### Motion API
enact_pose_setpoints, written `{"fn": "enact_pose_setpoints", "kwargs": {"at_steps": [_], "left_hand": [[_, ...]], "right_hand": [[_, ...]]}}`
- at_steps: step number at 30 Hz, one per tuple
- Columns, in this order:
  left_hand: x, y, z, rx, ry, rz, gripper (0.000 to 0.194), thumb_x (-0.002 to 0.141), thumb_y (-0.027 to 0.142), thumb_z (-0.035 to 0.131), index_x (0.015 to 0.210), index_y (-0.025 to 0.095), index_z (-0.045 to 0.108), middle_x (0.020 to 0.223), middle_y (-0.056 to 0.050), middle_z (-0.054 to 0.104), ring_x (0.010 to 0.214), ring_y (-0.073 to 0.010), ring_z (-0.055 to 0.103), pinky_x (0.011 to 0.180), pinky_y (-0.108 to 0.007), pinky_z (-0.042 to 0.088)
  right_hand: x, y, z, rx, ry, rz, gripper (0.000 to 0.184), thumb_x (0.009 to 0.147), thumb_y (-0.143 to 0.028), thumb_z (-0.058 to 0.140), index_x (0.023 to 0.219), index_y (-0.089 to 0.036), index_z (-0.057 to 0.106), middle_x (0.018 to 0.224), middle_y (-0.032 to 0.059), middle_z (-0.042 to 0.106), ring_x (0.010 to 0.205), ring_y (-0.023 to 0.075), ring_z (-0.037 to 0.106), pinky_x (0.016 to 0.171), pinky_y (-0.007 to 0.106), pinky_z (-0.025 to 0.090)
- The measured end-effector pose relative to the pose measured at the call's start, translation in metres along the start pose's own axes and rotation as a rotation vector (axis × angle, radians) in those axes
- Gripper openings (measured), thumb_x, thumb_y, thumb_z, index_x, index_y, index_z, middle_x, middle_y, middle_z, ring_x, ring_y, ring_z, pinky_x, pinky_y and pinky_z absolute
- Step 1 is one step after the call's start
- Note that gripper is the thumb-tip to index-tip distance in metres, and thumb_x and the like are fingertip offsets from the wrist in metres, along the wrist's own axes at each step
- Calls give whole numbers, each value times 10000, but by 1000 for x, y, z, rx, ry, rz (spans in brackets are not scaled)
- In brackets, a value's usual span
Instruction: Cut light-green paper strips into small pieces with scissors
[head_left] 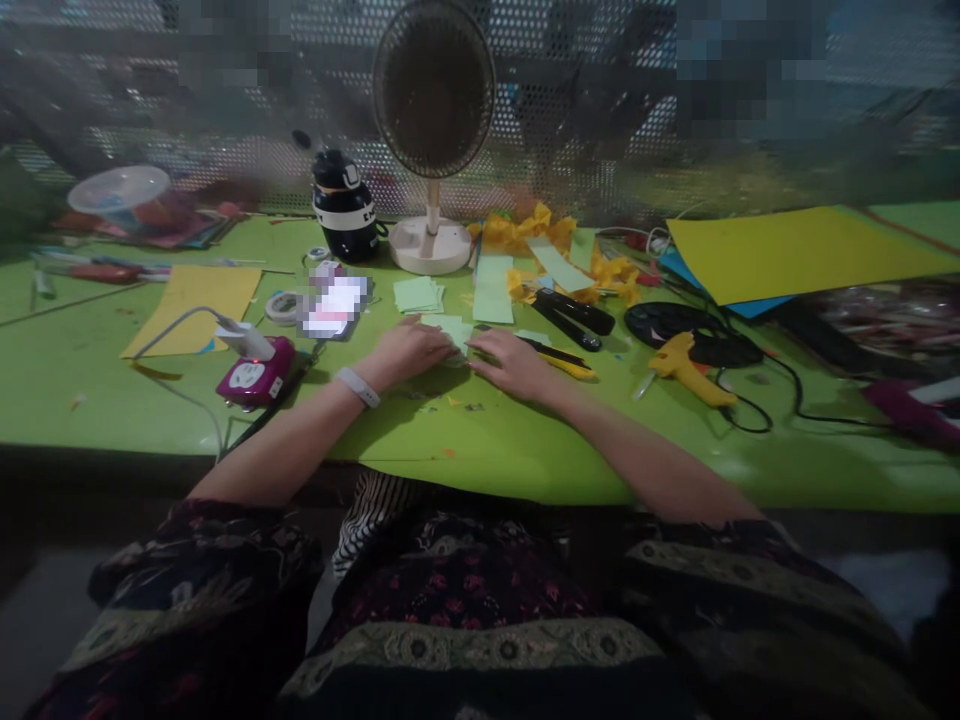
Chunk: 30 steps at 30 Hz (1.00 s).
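My left hand (411,352), with a pale band on its wrist, has its fingers closed at a light green paper piece (454,330) low over the table. My right hand (516,364) meets the same paper from the other side, fingers bent and tips at its edge. The fingertips partly cover the paper. Just beyond my left hand lies a small stack of light green paper squares (418,294). Beside my right hand rests a yellow and black utility knife (566,362), with a black stapler (574,318) behind it. A light green strip (493,290) lies farther back.
On the green table (480,470) stand a white fan (431,245) and a dark bottle (346,215). To the left are a phone (337,305), tape roll (285,307) and purple power adapter (256,372). Rightward lie a yellow glue gun (690,370), crumpled orange paper (517,232) and yellow sheets (795,250).
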<state>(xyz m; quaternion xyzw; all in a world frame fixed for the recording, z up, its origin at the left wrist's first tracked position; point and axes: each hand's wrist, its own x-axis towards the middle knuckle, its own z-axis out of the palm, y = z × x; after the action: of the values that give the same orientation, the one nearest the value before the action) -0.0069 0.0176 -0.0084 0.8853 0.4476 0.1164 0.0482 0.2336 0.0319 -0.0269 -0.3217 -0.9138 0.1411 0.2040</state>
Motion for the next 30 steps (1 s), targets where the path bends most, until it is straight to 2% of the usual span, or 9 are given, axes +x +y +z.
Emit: {"fn": "enact_pose_setpoints", "kwargs": {"at_steps": [2,5,7,11,15,18,21,24,30], "left_hand": [[-2,-4,-2,10,-9,-53,440,1004,498,491,1248,203,707,1326,-114,703,1243,-262,636,1173,-444,366],[-5,-15,-5,14,-77,-144,700,877,611,644,1445,209,576,1505,-132,576,1377,-318,538,1166,-466,379],[-7,-23,-7,-24,-154,-168,742,881,618,631,1494,213,527,1547,-129,532,1392,-320,527,1157,-454,396],[-6,-30,-10,-32,-226,-135,617,985,538,495,1503,205,524,1601,-114,457,1429,-301,495,1178,-431,376],[-5,-28,-10,-2,-217,-143,534,1007,498,467,1471,253,567,1573,-93,502,1377,-304,552,1132,-440,431],[-5,-25,-5,8,-174,-168,568,1004,524,472,1492,242,545,1527,-118,554,1349,-329,575,1108,-482,455],[-5,-21,1,27,-112,-207,734,1003,567,450,1598,145,366,1606,-190,430,1475,-344,433,1189,-490,373],[-5,-19,3,21,-124,-276,849,994,622,419,1626,81,251,1661,-220,307,1533,-354,326,1236,-479,299],[-4,-24,5,-189,-53,-308,778,950,552,540,1590,154,349,1548,-189,513,1368,-328,551,1102,-444,467]], "right_hand": [[-1,-1,1,2,-18,6,436,1004,-388,548,1350,-140,643,1329,185,671,1258,317,595,1080,556,464],[-2,-3,1,-19,-78,-2,501,1017,-404,527,1448,-152,572,1457,179,603,1356,313,541,1140,559,419],[-1,-4,2,-51,-153,-21,556,1022,-428,516,1490,-128,531,1523,185,543,1416,310,495,1193,538,372],[-2,-3,4,-103,-255,-23,626,1028,-516,478,1520,-130,507,1589,172,457,1490,299,415,1249,498,310],[-5,0,5,-102,-234,-36,592,1026,-522,486,1500,-174,544,1600,151,431,1490,313,417,1238,541,327],[-7,0,4,-98,-230,-56,561,1026,-513,493,1484,-198,564,1588,136,451,1482,308,431,1229,555,339],[-9,-3,1,-109,-247,-57,565,1021,-522,503,1470,-188,580,1590,138,448,1490,308,419,1231,539,337],[-10,-5,-4,-115,-266,-60,569,1016,-523,516,1463,-177,587,1593,142,444,1488,301,423,1240,507,331],[-12,-5,-7,-109,-259,-122,525,1015,-490,541,1452,-205,598,1584,121,464,1482,294,433,1230,520,346]]}}
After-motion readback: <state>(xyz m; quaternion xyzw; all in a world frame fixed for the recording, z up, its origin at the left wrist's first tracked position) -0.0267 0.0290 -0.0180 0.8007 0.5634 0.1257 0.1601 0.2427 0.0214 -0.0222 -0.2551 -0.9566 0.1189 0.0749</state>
